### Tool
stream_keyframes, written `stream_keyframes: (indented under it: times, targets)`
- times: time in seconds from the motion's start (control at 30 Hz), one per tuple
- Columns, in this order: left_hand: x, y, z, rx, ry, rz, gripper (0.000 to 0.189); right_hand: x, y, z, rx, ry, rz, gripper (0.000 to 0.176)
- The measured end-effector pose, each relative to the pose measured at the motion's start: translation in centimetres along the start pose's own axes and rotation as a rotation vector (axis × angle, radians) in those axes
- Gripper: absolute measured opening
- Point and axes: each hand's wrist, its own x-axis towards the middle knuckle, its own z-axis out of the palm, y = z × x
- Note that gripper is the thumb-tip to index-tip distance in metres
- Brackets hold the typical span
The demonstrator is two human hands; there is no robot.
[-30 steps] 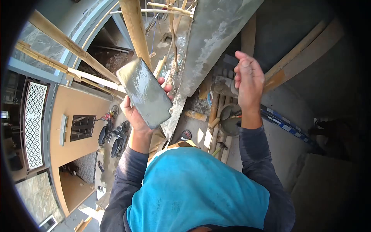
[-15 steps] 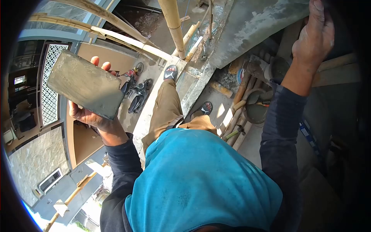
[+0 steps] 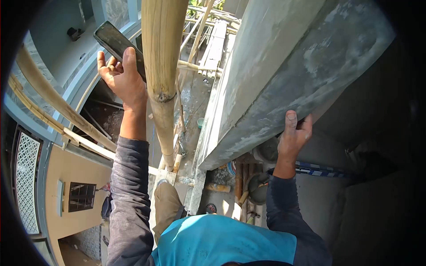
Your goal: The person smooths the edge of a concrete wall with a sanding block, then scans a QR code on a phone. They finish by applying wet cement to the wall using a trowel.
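A plastering float [image 3: 116,41], a flat rectangular board smeared with grey cement, is held up at the upper left in my left hand [image 3: 126,82]. Seen nearly edge-on, its far end passes behind a thick bamboo pole [image 3: 163,57]. On the right, my right hand [image 3: 293,137] grips the lower edge of a grey plastered column [image 3: 284,97]. The thumb rests on the column's face, and the fingers reach partly behind the edge. Damp, patchy cement covers that face.
Thinner bamboo poles [image 3: 62,95] cross at the left, beyond them a house wall [image 3: 57,168]. Below the column lie a bucket of mortar [image 3: 258,188], a hammer [image 3: 252,217] and a blue-and-white striped bar [image 3: 317,170]. My feet are by a narrow ledge [image 3: 195,195].
My left hand has lifted the float up and forward, turning it edge-on beside the bamboo pole. The view has tilted up, showing more of the column. My right hand remains at its edge.
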Motion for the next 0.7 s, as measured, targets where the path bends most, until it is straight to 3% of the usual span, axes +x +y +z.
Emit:
stream_keyframes:
  times: [0.1, 0.17, 0.23, 0.27, 0.33, 0.53, 0.57, 0.6, 0.67, 0.7]
  targets:
    - [0.9, -3.9, 2.9, -0.122, -0.154, -0.145, 0.077, 0.1, -0.4, -0.4, -0.068, 0.021, 0.009, 0.047]
    - [-0.2, -3.0, 3.7, -0.019, -0.245, -0.145, 0.068, 0.4, -0.5, -0.7, -0.107, 0.031, 0.039, 0.047]
    - [-1.0, -3.2, 3.1, -0.017, -0.304, -0.352, 0.070, 0.2, -1.1, -1.8, -0.248, -0.042, 0.137, 0.047]
    - [-1.3, -3.4, 2.8, 0.082, -0.360, -0.302, 0.072, -0.2, -1.4, -2.0, -0.267, -0.013, 0.123, 0.047]
    - [-1.3, -3.0, 3.0, -0.001, -0.466, -0.453, 0.072, 0.1, -1.5, -2.3, -0.387, -0.071, 0.178, 0.053]
    - [-2.0, -3.6, 4.1, -0.073, -0.567, -0.606, 0.065, -0.8, -1.1, -2.2, -0.422, -0.003, 0.252, 0.057]
    - [-2.1, -3.9, 3.5, 0.182, -0.690, -0.352, 0.055, -1.1, -0.8, -2.7, -0.430, 0.005, 0.257, 0.057]
    - [-2.4, -3.7, 3.3, 0.176, -0.697, -0.358, 0.055, -1.2, -0.6, -2.8, -0.482, 0.004, 0.266, 0.056]
    - [-2.4, -3.7, 3.5, -0.096, -0.713, -0.744, 0.058, -1.2, -0.6, -3.2, -0.534, 0.004, 0.259, 0.055]
    - [-2.9, -5.1, 3.3, -0.108, -0.718, -0.733, 0.058, -1.0, -1.3, -2.4, -0.541, 0.016, 0.285, 0.053]
